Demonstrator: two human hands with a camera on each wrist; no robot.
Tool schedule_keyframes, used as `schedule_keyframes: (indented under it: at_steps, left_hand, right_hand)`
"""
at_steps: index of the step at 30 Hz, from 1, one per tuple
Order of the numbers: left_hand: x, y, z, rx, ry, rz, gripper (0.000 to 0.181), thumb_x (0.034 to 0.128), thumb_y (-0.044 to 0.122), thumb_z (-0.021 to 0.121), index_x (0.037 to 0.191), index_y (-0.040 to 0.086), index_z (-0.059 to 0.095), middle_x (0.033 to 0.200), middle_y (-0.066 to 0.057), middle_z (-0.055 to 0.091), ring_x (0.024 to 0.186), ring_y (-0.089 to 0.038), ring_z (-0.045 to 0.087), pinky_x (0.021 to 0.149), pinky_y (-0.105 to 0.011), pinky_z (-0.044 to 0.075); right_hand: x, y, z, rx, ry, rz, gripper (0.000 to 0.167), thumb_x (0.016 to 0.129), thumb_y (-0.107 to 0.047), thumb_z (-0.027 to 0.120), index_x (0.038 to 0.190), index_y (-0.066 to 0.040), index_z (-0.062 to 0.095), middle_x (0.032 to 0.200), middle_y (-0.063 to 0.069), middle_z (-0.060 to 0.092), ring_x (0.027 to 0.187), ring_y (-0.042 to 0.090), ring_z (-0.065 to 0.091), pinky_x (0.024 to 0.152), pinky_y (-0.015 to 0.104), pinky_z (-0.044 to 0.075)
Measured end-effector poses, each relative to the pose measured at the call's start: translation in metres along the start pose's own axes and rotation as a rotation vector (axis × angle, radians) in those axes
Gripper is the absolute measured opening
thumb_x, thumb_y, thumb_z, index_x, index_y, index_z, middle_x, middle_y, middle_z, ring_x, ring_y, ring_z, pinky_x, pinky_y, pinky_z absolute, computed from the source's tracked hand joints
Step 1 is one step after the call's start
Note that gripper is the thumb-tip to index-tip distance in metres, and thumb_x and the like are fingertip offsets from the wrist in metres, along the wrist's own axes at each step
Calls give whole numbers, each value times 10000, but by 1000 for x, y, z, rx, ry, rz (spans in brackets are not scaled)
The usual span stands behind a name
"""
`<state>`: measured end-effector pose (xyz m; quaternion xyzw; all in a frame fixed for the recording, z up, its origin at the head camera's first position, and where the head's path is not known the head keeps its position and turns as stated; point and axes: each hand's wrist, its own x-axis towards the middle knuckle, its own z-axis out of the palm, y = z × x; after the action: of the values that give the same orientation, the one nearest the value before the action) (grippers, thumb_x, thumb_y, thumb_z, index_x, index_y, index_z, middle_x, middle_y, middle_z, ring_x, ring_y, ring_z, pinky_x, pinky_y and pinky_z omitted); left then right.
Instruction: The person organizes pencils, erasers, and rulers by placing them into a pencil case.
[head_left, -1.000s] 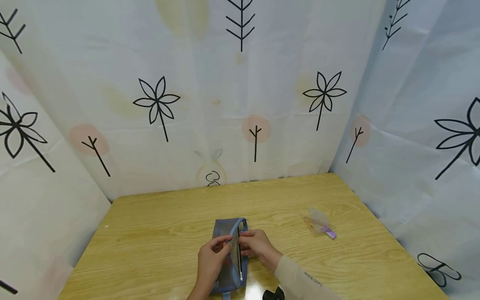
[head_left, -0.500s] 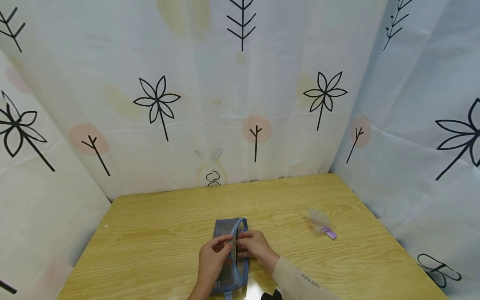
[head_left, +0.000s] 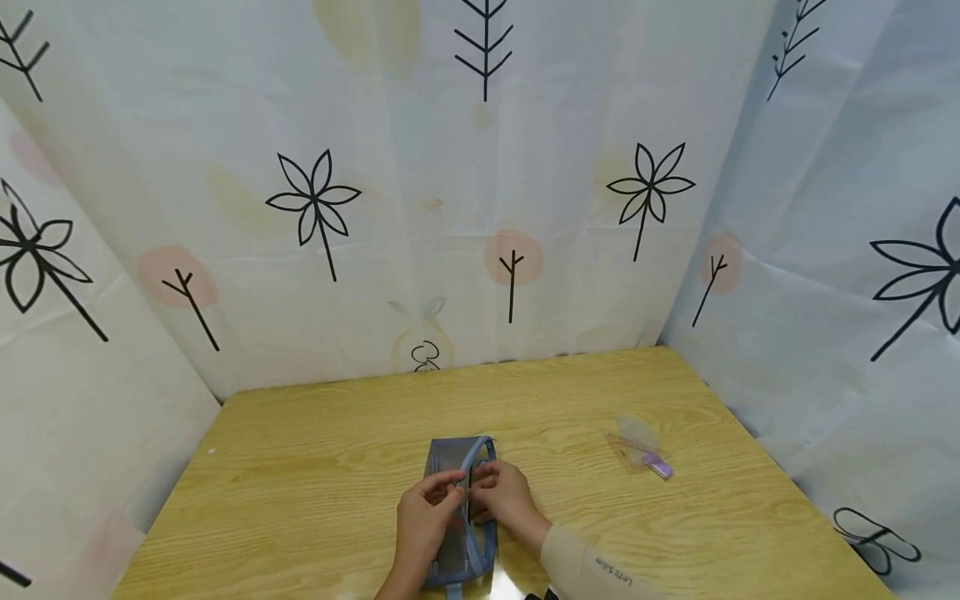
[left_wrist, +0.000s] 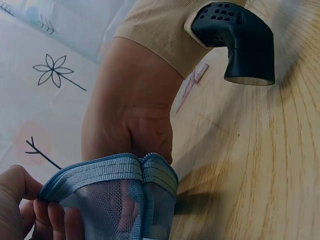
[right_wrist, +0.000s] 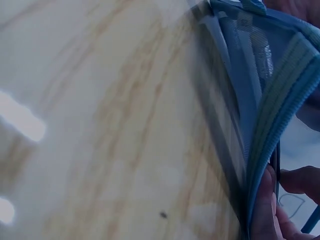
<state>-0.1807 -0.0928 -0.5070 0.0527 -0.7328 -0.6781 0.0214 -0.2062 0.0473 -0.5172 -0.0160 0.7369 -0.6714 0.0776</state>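
A blue mesh pencil case [head_left: 448, 557] lies lengthwise on the wooden table, its zip open along the top. My left hand [head_left: 422, 521] pinches the left zip edge between thumb and fingers, holding the mouth apart; the left wrist view shows those fingers [left_wrist: 57, 217] curled over the blue zip band [left_wrist: 100, 172]. My right hand [head_left: 512, 502] reaches into the mouth from the right. In the right wrist view its fingertips [right_wrist: 267, 192] pinch a thin dark rod [right_wrist: 278, 160], pen-like, partly hidden by the zip edge. The inside of the case is mostly covered.
Clear set squares [head_left: 630, 440] and a small purple-and-white piece [head_left: 658, 465], perhaps an eraser, lie together on the table [head_left: 315, 467] at right. A patterned white cloth [head_left: 420, 208] hangs behind and at both sides. A black camera mount [left_wrist: 245, 40] sits on the right wrist.
The right hand has shifted slightly left and deeper over the mouth. The dark rod that stood out along the opening has moved left and is now mostly hidden. My left hand stays put.
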Motion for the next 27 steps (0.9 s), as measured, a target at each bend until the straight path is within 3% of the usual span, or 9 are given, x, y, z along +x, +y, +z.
schedule_keyframes:
  at_steps: [16,27]
  left_hand:
    - [-1,1,-1,6,-10,9,267,836,58,683,1095,16,730,829,-17,643,782,-140,679,548,-290,605]
    - [0,-1,0,2,-3,-3,269,834,50,677,1095,15,731,833,-11,647,760,-113,668,536,-283,599]
  right_hand:
    - [4,1,6,-179,-1,-66,173,804,-16,716,952,71,696,796,122,689,523,212,657,442,331,571]
    - [2,2,6,-188,-10,-81,169,811,-32,732,945,60,687,781,91,671,518,194,647,441,324,570]
